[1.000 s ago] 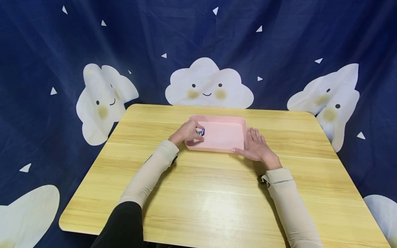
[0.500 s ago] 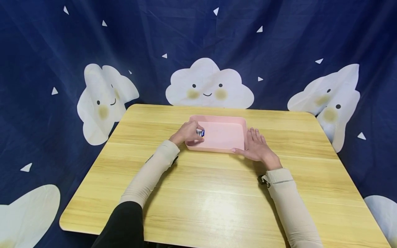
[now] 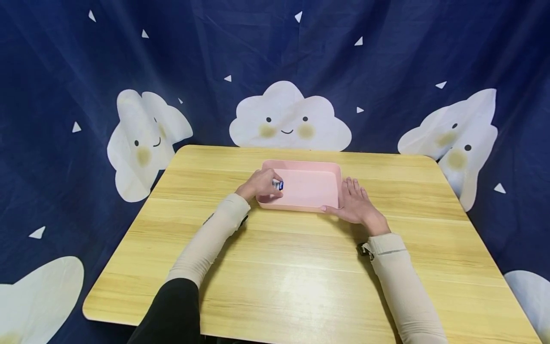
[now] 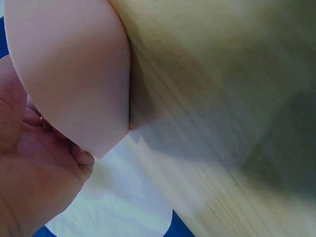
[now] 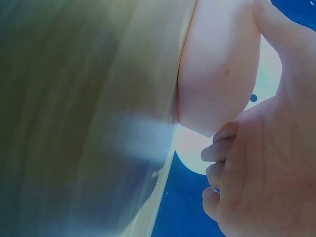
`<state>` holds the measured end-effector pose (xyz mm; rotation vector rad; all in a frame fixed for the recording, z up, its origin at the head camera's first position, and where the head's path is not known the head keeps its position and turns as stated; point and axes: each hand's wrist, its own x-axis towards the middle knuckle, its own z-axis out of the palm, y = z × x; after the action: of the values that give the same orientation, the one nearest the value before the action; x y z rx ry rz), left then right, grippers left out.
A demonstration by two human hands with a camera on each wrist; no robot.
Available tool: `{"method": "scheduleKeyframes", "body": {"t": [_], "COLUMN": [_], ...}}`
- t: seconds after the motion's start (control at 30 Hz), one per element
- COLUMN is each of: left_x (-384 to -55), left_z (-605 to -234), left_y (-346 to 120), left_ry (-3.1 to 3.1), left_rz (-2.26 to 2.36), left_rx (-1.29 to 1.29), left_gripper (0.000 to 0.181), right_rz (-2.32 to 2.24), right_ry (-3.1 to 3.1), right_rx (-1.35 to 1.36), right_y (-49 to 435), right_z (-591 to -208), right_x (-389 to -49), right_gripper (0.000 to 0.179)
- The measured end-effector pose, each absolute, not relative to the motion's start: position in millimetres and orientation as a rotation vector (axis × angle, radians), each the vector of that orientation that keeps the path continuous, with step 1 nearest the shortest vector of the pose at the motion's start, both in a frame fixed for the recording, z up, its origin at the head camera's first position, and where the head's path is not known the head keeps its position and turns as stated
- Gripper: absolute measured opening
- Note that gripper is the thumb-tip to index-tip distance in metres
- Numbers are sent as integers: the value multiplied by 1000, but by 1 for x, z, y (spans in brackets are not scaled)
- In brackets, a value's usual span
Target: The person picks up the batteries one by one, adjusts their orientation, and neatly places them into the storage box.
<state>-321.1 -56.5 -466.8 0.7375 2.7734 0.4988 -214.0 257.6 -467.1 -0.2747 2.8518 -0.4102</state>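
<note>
A shallow pink tray (image 3: 307, 186) sits toward the far side of the wooden table. Over its left end reaches my left hand (image 3: 259, 183), pinching a small blue and white piece (image 3: 280, 185) between thumb and fingers inside the tray. Its exact kind is too small to make out. The left wrist view shows the tray's outer wall (image 4: 74, 74) beside the palm, with the held piece hidden. At the tray's right end, my right hand (image 3: 355, 206) lies with fingers straight along the outside and thumb at the front rim. The right wrist view shows these fingers beside the wall (image 5: 217, 69).
The light wooden table (image 3: 283, 267) stretches in front of the tray and to both sides. Behind it hangs a dark blue curtain (image 3: 206, 43) with white clouds, close to the table's far edge.
</note>
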Motion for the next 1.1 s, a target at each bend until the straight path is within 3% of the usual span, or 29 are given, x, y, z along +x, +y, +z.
{"method": "scheduleKeyframes", "body": {"t": [0.47,1.1], "left_x": [-319,-280], "left_z": [-459,-423], "left_y": [-70,-178], "left_ry": [2672,2769], "left_rz": [746,875], "left_rx": [731,854], "left_gripper": [65,43], "right_rz": [-421,-437], "right_ry": [2844,2848], "right_rx": [-272,-282], "right_y": [257,260], "right_z": [-468,-468], "right_x": [-212,-214], "right_gripper": [125,125]}}
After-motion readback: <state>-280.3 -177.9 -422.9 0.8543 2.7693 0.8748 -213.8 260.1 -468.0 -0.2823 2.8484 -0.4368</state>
